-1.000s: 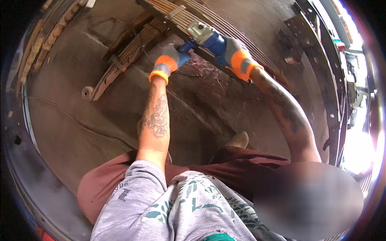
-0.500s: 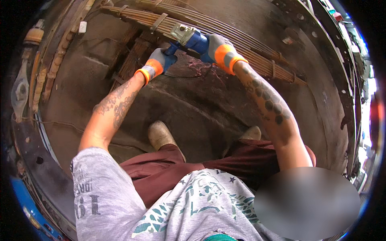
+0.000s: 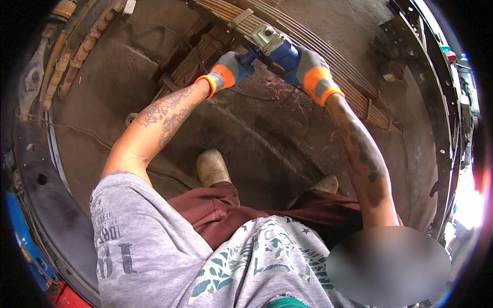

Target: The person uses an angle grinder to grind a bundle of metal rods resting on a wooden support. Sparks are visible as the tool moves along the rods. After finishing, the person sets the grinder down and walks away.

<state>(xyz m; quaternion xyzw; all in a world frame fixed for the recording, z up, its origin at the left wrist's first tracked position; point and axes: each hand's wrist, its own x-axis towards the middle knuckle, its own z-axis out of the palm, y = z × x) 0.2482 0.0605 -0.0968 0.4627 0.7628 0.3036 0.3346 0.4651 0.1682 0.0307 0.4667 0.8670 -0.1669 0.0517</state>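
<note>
I hold a blue angle grinder point(image 3: 283, 55) with a bare metal gear head in both gloved hands. My left hand point(image 3: 229, 70), in a grey, blue and orange glove, is wrapped round its side handle. My right hand point(image 3: 311, 68), gloved alike, is closed round the motor body. Beneath the tool lies a long stack of rusty leaf springs point(image 3: 336, 77), running from upper left to lower right. A metal clamp point(image 3: 240, 19) bands the stack just left of the grinder head. The grinder's disc is hidden, so I cannot tell whether it touches the springs.
My boots point(image 3: 212, 168) stand on the dark, dirty floor behind the springs. Rusty beams point(image 3: 177, 66) lie left of the tool. Rusty shafts point(image 3: 84, 54) and a dark holed frame rail point(image 3: 38, 179) line the left side. Another holed rail point(image 3: 436, 97) runs along the right. A thin cable point(image 3: 84, 131) crosses the floor.
The whole view has shifted, so springs, grinder and hands all appear farther right. Both hands keep their hold, and the grinder stays beside the same clamp.
</note>
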